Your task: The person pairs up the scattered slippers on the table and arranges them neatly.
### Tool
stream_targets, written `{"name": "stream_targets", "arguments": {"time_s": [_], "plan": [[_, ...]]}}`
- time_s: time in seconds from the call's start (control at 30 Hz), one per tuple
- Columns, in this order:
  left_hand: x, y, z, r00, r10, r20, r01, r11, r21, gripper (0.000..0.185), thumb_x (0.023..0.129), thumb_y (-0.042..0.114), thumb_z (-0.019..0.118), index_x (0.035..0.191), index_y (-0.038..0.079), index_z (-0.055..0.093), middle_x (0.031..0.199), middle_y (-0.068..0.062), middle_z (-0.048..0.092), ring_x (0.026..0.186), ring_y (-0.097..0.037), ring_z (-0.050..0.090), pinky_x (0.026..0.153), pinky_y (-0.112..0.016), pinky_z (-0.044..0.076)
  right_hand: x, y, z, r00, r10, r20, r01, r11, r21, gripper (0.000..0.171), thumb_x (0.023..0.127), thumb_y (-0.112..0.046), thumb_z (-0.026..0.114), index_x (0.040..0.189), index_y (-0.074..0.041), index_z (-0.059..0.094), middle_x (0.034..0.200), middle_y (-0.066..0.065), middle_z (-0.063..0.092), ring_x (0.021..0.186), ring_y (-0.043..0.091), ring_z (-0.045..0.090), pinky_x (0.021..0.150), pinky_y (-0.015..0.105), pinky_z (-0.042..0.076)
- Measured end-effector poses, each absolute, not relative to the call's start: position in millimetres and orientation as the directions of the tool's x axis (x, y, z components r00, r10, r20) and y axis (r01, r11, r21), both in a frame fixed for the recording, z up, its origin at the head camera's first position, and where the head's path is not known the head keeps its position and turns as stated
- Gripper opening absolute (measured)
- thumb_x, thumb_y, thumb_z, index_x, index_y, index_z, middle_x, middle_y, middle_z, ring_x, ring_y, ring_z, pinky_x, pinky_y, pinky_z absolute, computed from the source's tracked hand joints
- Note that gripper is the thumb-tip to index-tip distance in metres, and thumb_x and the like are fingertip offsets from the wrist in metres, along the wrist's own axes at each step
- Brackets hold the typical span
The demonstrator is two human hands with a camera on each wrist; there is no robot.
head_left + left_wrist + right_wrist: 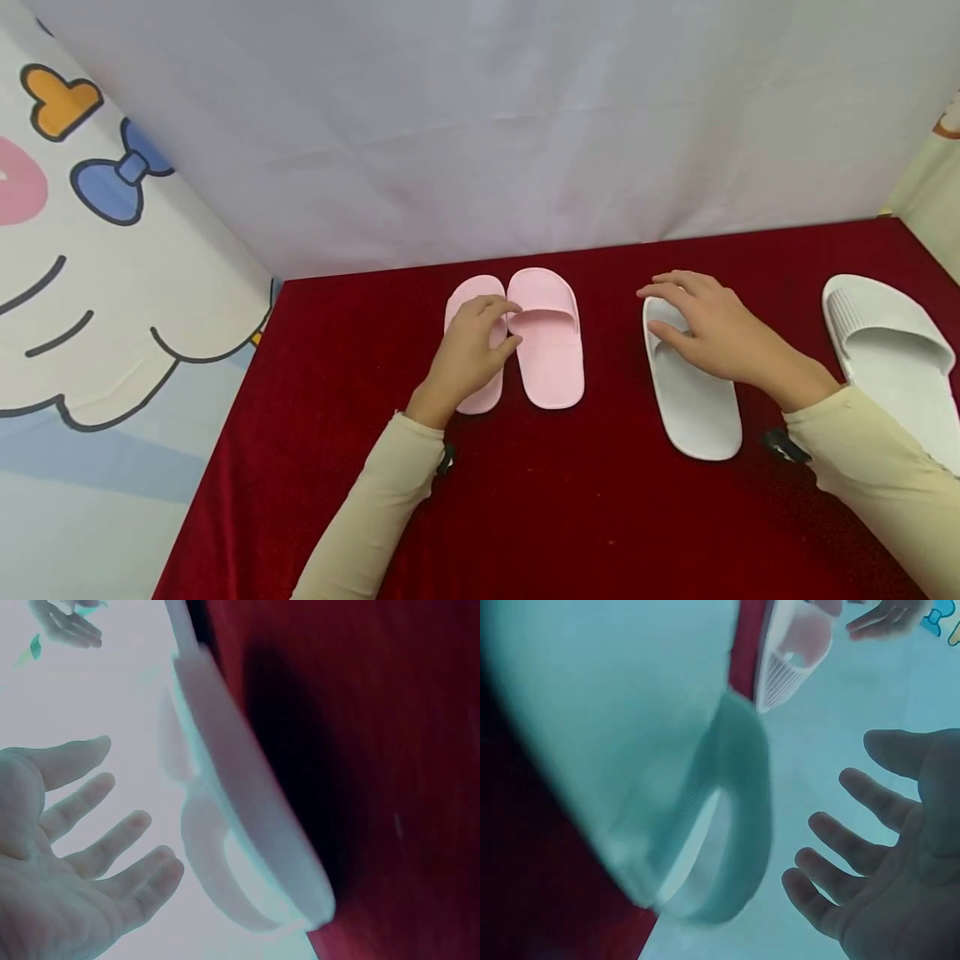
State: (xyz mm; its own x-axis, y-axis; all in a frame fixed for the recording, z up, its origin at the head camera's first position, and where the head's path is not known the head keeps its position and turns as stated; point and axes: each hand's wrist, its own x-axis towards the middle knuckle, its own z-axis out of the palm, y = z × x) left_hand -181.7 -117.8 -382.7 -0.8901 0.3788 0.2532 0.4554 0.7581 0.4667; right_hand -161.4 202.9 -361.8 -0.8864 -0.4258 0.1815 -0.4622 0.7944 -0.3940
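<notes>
Two pink slippers lie side by side on a dark red cloth. My left hand (472, 346) hovers over the left pink slipper (480, 400), partly hiding it, its fingers spread and loosely bent around nothing. Beside it the right pink slipper (551, 367) shows whole, toe pointing to the back. My right hand (708, 329) is above a white slipper (693, 412), covering part of its strap; its fingers are apart, holding nothing. In the left wrist view, the left hand (82, 855) has relaxed fingers. The right wrist view shows the right hand (870, 855) likewise spread beside the white slipper's strap (742, 825).
Another white slipper (892, 350) lies at the far right, partly behind the right sleeve (870, 467). The red cloth (570, 517) ends at a pale hanging curtain (525, 150) at the back. A cartoon-printed sheet (90, 317) hangs on the left.
</notes>
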Motion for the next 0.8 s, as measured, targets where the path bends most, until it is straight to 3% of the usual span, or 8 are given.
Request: {"name": "stream_targets", "arguments": {"time_s": [0.3,0.47,0.8], "plan": [[-164.5,-85.8,-384.8,-0.854,0.494,0.166,0.513,0.743,0.43,0.048,0.09,0.02,0.073,0.135,0.014,0.058,0.132,-0.008,0.063,0.127,-0.025,0.057,0.109,-0.04,0.044,-143.1,254.4,-383.7,-0.883,-0.388,0.263,-0.46,0.826,-0.327,0.039,0.091,-0.013,0.069,0.129,-0.011,0.059,0.137,0.022,0.051,0.124,0.048,0.045,0.085,0.068,0.037],[-161.8,-63.6,-383.3,-0.819,0.554,0.149,0.567,0.742,0.359,0.043,0.091,0.023,0.072,0.132,0.016,0.061,0.131,-0.005,0.063,0.126,-0.022,0.057,0.108,-0.038,0.045,-140.7,288.0,-390.1,-0.868,-0.363,0.34,-0.47,0.822,-0.322,0.04,0.086,-0.006,0.071,0.125,-0.005,0.061,0.133,0.027,0.053,0.119,0.05,0.048,0.089,0.066,0.036],[-168.5,-4.8,-374.9,-0.776,0.626,0.077,0.619,0.734,0.28,0.042,0.096,0.03,0.066,0.136,0.02,0.059,0.13,0.0,0.063,0.122,-0.018,0.06,0.105,-0.031,0.047,-142.1,350.8,-388.2,-0.931,-0.22,0.291,-0.283,0.938,-0.198,0.037,0.093,-0.013,0.063,0.127,-0.001,0.056,0.135,0.032,0.048,0.119,0.055,0.044,0.086,0.073,0.035]]}}
